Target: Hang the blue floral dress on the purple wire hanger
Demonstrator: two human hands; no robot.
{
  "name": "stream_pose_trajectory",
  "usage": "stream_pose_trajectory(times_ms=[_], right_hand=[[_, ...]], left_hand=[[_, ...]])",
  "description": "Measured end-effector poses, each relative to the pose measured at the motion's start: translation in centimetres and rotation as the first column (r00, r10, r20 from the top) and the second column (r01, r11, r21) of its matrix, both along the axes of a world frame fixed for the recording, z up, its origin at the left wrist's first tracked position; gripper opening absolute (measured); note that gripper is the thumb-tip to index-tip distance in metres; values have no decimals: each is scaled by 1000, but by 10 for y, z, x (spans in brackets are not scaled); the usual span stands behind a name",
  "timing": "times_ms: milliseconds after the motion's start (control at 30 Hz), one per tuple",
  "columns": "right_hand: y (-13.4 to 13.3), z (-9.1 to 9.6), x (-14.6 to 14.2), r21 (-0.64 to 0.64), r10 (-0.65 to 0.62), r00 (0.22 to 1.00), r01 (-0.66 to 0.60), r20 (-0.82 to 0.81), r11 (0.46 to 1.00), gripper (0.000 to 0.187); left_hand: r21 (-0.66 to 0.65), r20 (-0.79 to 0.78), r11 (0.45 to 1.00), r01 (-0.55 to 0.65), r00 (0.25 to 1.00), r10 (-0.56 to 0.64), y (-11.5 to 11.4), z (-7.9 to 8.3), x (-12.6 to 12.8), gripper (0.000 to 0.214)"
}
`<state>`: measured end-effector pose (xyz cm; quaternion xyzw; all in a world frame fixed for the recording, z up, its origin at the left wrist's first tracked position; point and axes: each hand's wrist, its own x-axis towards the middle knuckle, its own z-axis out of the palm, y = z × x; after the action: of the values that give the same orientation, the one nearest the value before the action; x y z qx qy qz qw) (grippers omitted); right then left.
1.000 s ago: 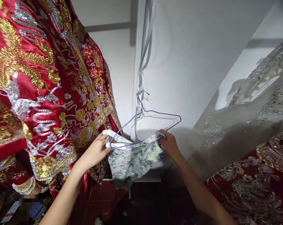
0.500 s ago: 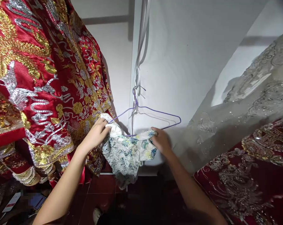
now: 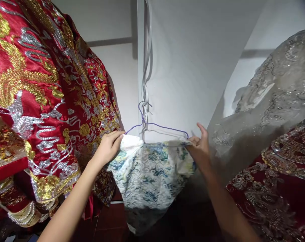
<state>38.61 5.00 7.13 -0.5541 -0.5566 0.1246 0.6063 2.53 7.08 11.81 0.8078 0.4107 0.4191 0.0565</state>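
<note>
A purple wire hanger (image 3: 165, 127) hangs by its hook from a knotted white strap (image 3: 149, 43). On it spreads a short-sleeved patterned top (image 3: 152, 174) in white, blue, green and yellow, its neckline running below the hanger's neck. My left hand (image 3: 109, 148) pinches the top's left shoulder, by the hanger's left arm. At the hanger's right end, my right hand (image 3: 199, 146) grips the right shoulder of the top, with one finger sticking up. The hanger's left tip is hidden by cloth and hand.
A red jacket (image 3: 89, 90) with gold and silver embroidery hangs close on the left. To the right are a sheer beaded dress (image 3: 281, 90) and a dark red beaded garment (image 3: 276, 188). Behind the hanger stands a white wall panel (image 3: 188, 67). Dark red floor tiles (image 3: 107, 218) show below.
The top has gone from bunched to spread out. My right hand has moved right, drawing the right shoulder to the hanger's end. My left hand stays at the left shoulder.
</note>
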Motion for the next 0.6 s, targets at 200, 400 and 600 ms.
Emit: stream_pose_trajectory(times_ms=[200,400,600], right_hand=[[28,11,44,-289,313,949,-290,39,912,25],[35,9,41,-171,231,973,-223,28,960,43],[26,10,48,-216,318,942,-335,-108,917,39]], left_hand=[[13,4,998,-66,998,66,10,-3,6,32],[-21,25,999,-40,999,41,16,-4,4,30],[-92,28,950,-297,953,301,29,-9,-9,35]])
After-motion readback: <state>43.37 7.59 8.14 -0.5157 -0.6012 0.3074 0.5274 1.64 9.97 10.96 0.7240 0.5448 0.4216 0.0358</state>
